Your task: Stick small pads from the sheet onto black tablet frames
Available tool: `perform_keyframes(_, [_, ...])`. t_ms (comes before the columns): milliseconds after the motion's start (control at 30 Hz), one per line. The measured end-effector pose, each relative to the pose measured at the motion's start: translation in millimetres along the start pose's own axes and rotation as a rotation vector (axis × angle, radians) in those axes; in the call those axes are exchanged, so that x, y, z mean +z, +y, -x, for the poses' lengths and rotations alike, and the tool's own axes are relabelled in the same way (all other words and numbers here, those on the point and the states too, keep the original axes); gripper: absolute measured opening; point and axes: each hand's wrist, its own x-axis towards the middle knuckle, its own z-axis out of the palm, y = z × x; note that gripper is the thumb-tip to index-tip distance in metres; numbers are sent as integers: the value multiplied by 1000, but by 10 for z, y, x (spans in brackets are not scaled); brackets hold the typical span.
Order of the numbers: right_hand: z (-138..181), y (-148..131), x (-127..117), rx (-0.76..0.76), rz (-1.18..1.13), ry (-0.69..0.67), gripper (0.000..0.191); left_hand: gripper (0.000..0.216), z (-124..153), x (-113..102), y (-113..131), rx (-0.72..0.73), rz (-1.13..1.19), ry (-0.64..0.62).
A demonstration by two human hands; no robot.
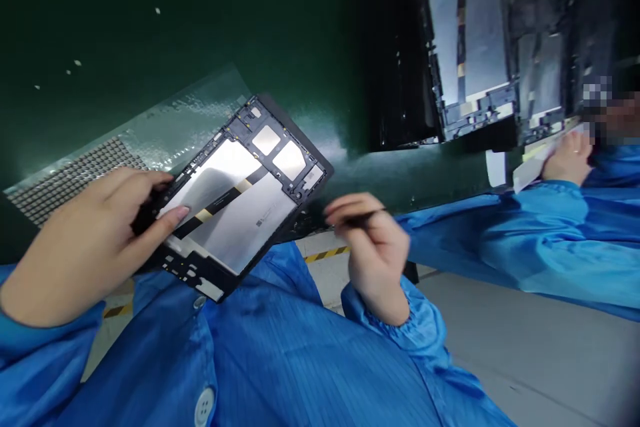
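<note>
My left hand (107,227) grips an opened tablet (235,197) by its left side, the thumb lying over its silvery back plate. The tablet is tilted, with a dark frame, a black-and-gold ribbon strip and small boards along both ends. To the right of it, apart from it, my right hand (375,247) is closed in a pinch. A thin dark thing shows along its fingers, too blurred to name. Partly under the tablet and my left hand lies a clear plastic sheet (195,107) with rows of small grey pads (90,170).
Several more opened tablets (470,47) stand or lie at the right of the dark green table (250,7). A co-worker's hand (567,160) is by pale strips at the far right, beside blue sleeves. White specks lie on the table. Its near edge runs past my body.
</note>
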Motion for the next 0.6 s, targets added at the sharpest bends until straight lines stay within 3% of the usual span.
perform_keyframes(67, [218, -105, 57, 191, 51, -329, 14, 64, 7, 29, 132, 67, 13, 14])
perform_keyframes(133, [445, -240, 205, 365, -20, -511, 32, 56, 46, 87, 244, 104, 36, 55])
perform_keyframes(200, [617, -351, 401, 437, -172, -451, 44, 48, 102, 139, 332, 133, 75, 131])
perform_keyframes(267, [659, -384, 578, 414, -301, -249, 43, 43, 140, 147, 403, 154, 139, 252])
perform_keyframes(333, [496, -336, 672, 360, -353, -5, 42, 41, 122, 92, 461, 183, 225, 371])
perform_keyframes(433, [-215, -223, 601, 299, -277, 230, 41, 44, -59, -67, 495, 270, 373, 480])
perform_keyframes(600, [-2149, -333, 173, 204, -20, 285, 33, 46, -544, -194, 279, 356, 504, 602])
